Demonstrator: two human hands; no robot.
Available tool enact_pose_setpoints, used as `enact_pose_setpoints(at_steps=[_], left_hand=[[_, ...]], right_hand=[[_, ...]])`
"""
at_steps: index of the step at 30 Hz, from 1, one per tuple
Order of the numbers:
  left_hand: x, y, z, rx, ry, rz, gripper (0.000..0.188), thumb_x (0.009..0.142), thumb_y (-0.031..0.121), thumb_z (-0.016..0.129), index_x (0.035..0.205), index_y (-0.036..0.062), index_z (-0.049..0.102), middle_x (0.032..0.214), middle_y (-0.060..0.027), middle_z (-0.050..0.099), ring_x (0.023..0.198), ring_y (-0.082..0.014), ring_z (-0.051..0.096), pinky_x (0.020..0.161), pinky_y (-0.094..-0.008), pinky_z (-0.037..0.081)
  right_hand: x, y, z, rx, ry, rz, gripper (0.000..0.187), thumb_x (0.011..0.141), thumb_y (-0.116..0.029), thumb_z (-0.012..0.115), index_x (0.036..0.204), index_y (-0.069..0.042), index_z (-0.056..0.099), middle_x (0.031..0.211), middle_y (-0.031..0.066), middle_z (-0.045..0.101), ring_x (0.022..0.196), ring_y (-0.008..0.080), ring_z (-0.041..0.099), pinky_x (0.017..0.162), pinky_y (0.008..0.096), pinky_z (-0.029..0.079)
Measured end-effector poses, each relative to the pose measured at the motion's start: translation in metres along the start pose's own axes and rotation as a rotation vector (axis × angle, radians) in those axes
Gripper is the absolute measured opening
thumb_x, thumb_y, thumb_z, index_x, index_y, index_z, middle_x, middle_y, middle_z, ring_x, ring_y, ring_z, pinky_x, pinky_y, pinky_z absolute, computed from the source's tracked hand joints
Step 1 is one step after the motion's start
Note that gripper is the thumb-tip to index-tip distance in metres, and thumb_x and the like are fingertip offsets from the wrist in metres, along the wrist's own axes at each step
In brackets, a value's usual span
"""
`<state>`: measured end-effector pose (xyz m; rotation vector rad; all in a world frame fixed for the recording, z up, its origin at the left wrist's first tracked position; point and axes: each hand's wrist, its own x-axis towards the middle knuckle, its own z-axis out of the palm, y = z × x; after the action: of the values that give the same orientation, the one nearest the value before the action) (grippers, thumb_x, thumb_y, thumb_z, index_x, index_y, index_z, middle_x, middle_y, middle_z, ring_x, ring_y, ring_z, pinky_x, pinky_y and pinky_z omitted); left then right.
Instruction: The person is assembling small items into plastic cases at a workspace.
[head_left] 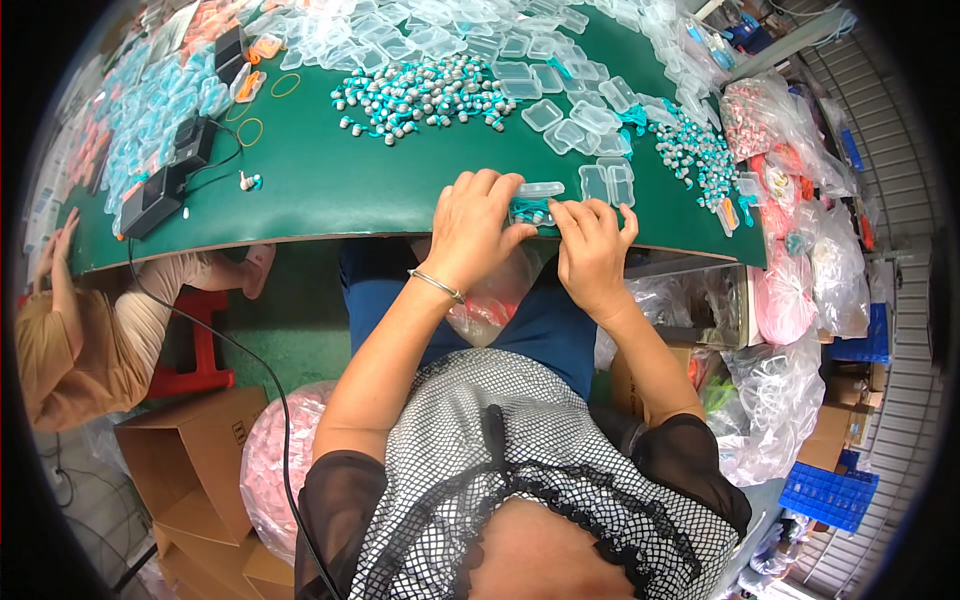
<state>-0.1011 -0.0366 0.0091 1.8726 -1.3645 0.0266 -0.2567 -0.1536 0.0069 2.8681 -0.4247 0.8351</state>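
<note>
At the near edge of the green table, my left hand (pixel 468 228) and my right hand (pixel 594 250) grip a small clear plastic case (pixel 541 189) from either side. Its lid is raised, and a coiled teal cord (pixel 528 210) lies inside. My left thumb and right fingers press at the cord; part of the case is hidden behind them. Just beyond my right fingers rests another clear case (pixel 606 184), opened out flat. Farther up the table is a heap of small grey-and-teal plug-like pieces (pixel 425 95).
Many clear cases (pixel 400 35) cover the far side. More teal-and-grey pieces (pixel 695 150) lie at the right, near plastic bags (pixel 785 290). Black boxes (pixel 155 200) with a cable stand left, beside filled teal cases (pixel 160 110). Another person's hands (pixel 60 245) rest at the left edge.
</note>
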Motion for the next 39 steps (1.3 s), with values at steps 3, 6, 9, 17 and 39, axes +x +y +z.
enact_pose_setpoints(at_steps=[3,6,9,17,39], left_hand=[[-0.001,0.000,0.000,0.002,0.006,0.011,0.051,0.070,0.024,0.081,0.115,0.0085,0.060,0.103,-0.0071,0.060,0.099,-0.0283,0.055,0.082,-0.0414,0.044],[-0.002,0.000,-0.002,0.006,0.021,0.037,0.046,0.073,0.023,0.079,0.112,0.0090,0.062,0.102,-0.0061,0.060,0.098,-0.0277,0.056,0.081,-0.0411,0.044],[-0.001,-0.002,0.000,0.009,0.030,0.072,0.038,0.077,0.023,0.076,0.109,0.0074,0.063,0.101,-0.0070,0.060,0.095,-0.0283,0.056,0.080,-0.0406,0.045],[0.001,-0.015,-0.001,-0.129,0.010,0.158,0.023,0.082,0.018,0.071,0.098,0.0032,0.062,0.094,-0.0106,0.060,0.084,-0.0309,0.058,0.076,-0.0410,0.047],[0.074,-0.052,0.002,0.111,0.032,-0.125,0.019,0.081,0.022,0.071,0.095,0.0108,0.070,0.088,-0.0105,0.066,0.081,-0.0323,0.066,0.071,-0.0446,0.051]], right_hand=[[-0.001,0.004,-0.007,0.030,0.014,-0.008,0.038,0.076,-0.006,0.065,0.114,-0.010,0.064,0.108,0.0018,0.062,0.104,0.0236,0.056,0.101,0.0529,0.028],[0.015,0.010,-0.017,0.238,0.059,0.064,0.040,0.077,-0.010,0.068,0.117,-0.010,0.062,0.111,0.0041,0.062,0.107,0.0255,0.056,0.100,0.0480,0.031],[0.032,0.014,-0.012,0.321,-0.079,-0.089,0.041,0.078,-0.015,0.071,0.118,-0.009,0.060,0.112,0.0063,0.062,0.108,0.0260,0.056,0.099,0.0442,0.033],[0.039,0.023,0.008,0.426,-0.125,-0.163,0.029,0.080,-0.019,0.071,0.105,-0.006,0.064,0.095,0.0074,0.064,0.093,0.0264,0.059,0.093,0.0414,0.036],[0.097,0.065,0.048,0.152,-0.097,-0.110,0.017,0.078,-0.017,0.074,0.094,-0.016,0.067,0.097,-0.0026,0.065,0.107,0.0211,0.057,0.103,0.0576,0.027]])
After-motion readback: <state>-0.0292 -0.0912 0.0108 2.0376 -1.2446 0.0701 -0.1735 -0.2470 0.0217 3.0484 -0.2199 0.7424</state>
